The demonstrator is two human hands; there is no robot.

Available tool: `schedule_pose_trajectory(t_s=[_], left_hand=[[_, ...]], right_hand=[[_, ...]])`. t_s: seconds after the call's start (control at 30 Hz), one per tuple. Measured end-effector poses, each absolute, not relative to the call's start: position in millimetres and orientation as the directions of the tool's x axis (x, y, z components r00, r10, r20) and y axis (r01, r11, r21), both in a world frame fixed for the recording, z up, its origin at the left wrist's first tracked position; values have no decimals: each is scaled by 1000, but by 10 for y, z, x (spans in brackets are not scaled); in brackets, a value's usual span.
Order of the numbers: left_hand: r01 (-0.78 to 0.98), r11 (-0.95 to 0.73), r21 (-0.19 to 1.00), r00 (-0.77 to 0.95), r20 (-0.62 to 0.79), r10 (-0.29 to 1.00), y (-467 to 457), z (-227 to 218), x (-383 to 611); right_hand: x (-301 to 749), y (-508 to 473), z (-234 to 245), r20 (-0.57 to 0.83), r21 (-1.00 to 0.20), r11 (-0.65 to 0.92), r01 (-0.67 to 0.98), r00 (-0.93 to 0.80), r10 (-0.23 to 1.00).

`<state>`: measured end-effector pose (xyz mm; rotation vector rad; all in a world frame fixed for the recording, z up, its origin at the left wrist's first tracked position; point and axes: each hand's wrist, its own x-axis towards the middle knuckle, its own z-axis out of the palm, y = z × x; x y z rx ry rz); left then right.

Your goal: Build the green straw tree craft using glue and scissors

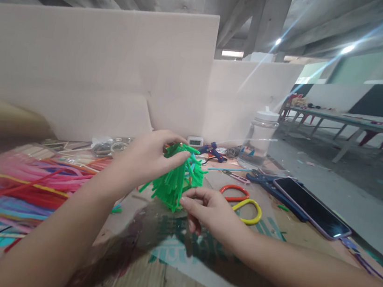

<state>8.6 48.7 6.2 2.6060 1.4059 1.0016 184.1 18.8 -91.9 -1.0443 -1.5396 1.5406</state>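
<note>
head view: the green bundle [173, 186] of fuzzy strands is near the middle of the bench [145, 281], between the two hands. the left hand [156, 155] has its grip on the upper part of the bundle, thumb over the front and fingers behind. the right hand [209, 211] is at the bundle's lower right edge, fingers curled in toward the thumb; whether its grip has closed on a strand, i cannot tell. just beyond the right hand lie scissors [245, 200] with one red and one yellow handle loop. farther right, a phone [312, 207] rests partly over dark blue pliers [277, 192]. behind the bundle are a small white timer [195, 141] and a blue glue gun [213, 151], with a clear bottle [261, 136] upright to their right. many-coloured fuzzy stems [49, 176] lie heaped to the left.
</note>
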Motion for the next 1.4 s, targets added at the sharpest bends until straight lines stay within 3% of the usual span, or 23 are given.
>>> schedule_pose_trajectory(t_s=[0.4,1.4], left_hand=[[774,-615,152,458,536,709,450,17,116],[764,-606,221,425,533,732,456,54,104]], right_hand=[[1840,181,-931,-38,-999,-22,43,-419,907],[1829,190,-959,-6,-999,10,37,-408,913]])
